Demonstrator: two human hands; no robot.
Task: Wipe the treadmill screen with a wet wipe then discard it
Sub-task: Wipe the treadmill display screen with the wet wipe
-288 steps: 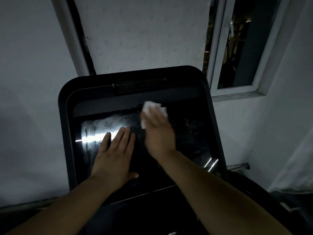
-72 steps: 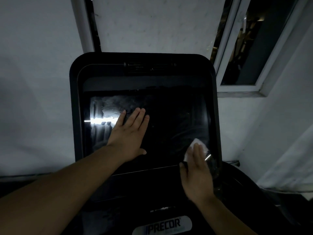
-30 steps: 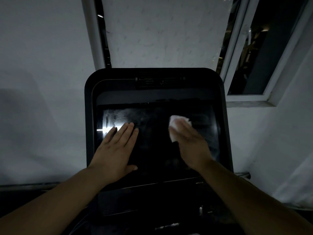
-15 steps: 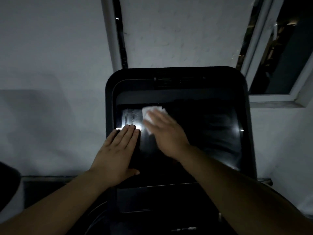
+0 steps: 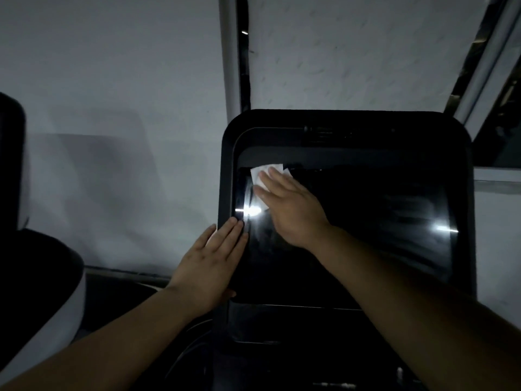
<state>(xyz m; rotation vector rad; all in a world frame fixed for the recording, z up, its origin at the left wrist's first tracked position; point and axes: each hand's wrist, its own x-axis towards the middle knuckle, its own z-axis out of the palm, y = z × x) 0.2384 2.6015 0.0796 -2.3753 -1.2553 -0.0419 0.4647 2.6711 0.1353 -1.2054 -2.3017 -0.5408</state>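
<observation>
The treadmill screen is a dark glossy panel in a black rounded console, right of centre. My right hand lies flat on the screen's upper left corner and presses a white wet wipe against the glass; the wipe shows above and left of my fingers. My left hand rests flat, fingers together, on the console's left edge and lower left of the screen, holding nothing. Bright glare spots sit on the glass at left and right.
A white wall stands behind the console. A window frame rises at the upper right. A dark machine part with a pale rim is at the far left. Dark treadmill parts lie below the console.
My right hand has slid the wipe left and up into the screen's top left corner. My left hand has shifted left to the console's edge. The view has swung left.
</observation>
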